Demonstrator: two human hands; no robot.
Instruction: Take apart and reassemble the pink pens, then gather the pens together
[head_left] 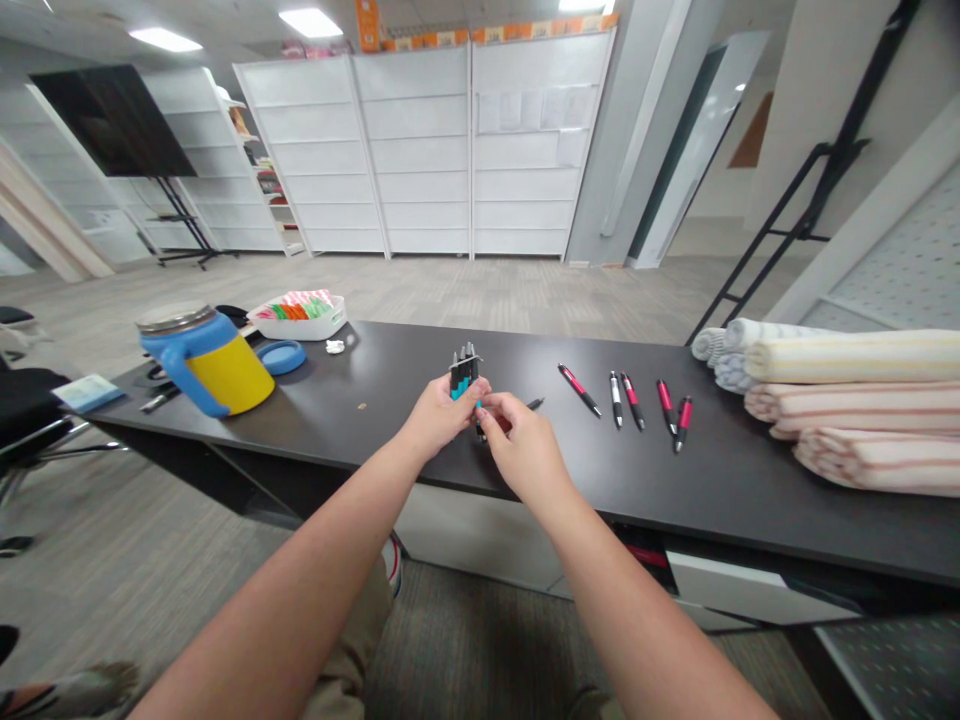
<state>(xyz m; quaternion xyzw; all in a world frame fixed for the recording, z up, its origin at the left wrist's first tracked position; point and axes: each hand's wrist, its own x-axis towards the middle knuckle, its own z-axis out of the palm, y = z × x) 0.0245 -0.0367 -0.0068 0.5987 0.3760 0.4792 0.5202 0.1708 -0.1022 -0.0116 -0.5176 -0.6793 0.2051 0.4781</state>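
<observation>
My left hand (448, 415) is closed round a bundle of blue-and-black pens (463, 368), held upright over the desk with their clips at the top. Close against it, my right hand (519, 435) has its thumb and fingers pinched at the lower part of the bundle; my fingers hide just what they grip. A dark pen tip (535, 404) shows behind my right hand. To the right lie several loose pens: a red pen (579, 390) at a slant, a silver-and-black pen (616, 400), and more red ones, including a red pen (683, 424) farthest right.
Rolled striped cloths (862, 400) are stacked at the desk's right end. On the left stand a blue-and-yellow jug (217, 365), a blue lid (281, 357) and a white basket (330, 318) of colourful packets. A crumpled white scrap (334, 347) lies on the dark desk (420, 350).
</observation>
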